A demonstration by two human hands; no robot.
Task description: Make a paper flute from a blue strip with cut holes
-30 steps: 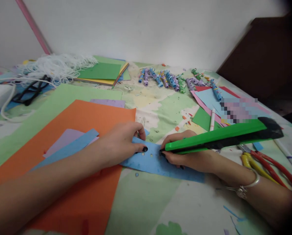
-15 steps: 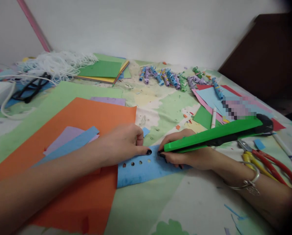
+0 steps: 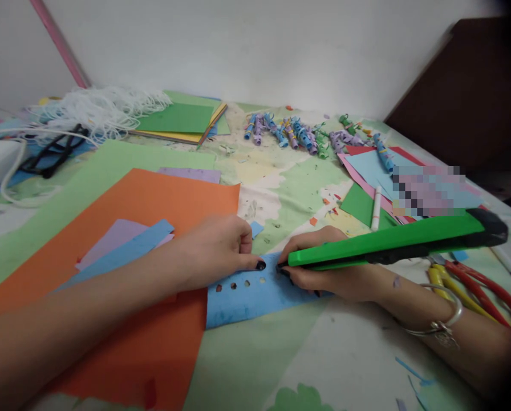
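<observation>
A strip of blue paper with a row of small cut holes lies in front of me, its left end over orange paper. My left hand is closed, fingers curled, with the thumb pressing on the strip's upper part. My right hand grips a green utility knife like a pen. The knife's front end points down at the strip, just right of my left thumb. Its tip is hidden by my fingers.
Behind are several rolled paper tubes, a paper stack, white cord and black glasses. Right of the knife lie a white marker and red-and-yellow-handled pliers. Paper scraps lie at the lower right.
The knife's rear end has swung to the right and slightly down, covering more of the pliers. My left hand keeps its place on the blue paper.
</observation>
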